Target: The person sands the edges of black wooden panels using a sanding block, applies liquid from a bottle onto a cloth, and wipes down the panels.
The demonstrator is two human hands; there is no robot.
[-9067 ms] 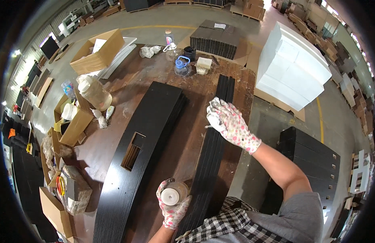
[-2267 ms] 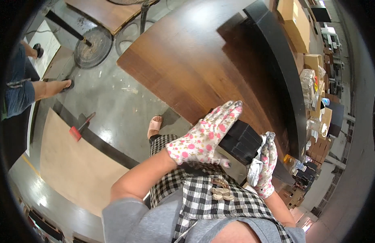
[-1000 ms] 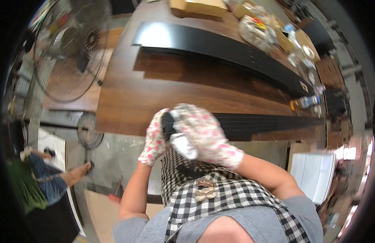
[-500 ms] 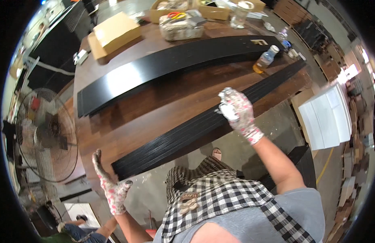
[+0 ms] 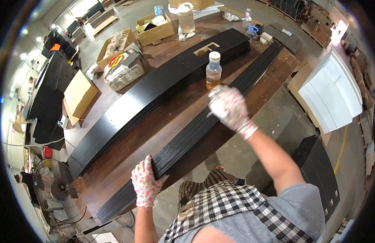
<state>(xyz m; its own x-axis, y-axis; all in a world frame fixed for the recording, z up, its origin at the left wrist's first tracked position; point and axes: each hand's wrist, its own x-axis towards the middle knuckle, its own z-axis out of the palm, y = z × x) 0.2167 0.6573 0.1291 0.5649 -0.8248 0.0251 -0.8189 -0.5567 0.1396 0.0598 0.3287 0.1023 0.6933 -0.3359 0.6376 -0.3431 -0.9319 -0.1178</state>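
Note:
A row of long, narrow black strips (image 5: 187, 133) lies side by side on the brown table, slanting from lower left to upper right. My left hand (image 5: 146, 184), in a white glove with pink spots, spans the row at its lower-left part, fingers toward the far edge and thumb on the near side. Farther up the row, my right hand (image 5: 234, 109), in a matching glove, is closed on a crumpled white rag (image 5: 219, 107) over the strips. It is slightly blurred. Just beyond it stands a white-capped clear bottle (image 5: 213, 73) with amber liquid.
A stack of wide, curved black boards (image 5: 151, 87) lies behind the strips. Along the table's (image 5: 130, 121) far side are a cardboard box (image 5: 157, 30), a wrapped bundle (image 5: 123, 72) with scissors, and a jug (image 5: 186, 20). A fan (image 5: 59, 190) stands at left; white panels (image 5: 331, 91) at right.
My left hand, spread open off the end of the strips before, now lies across them. The right hand still holds the rag on the row. The whole view has turned.

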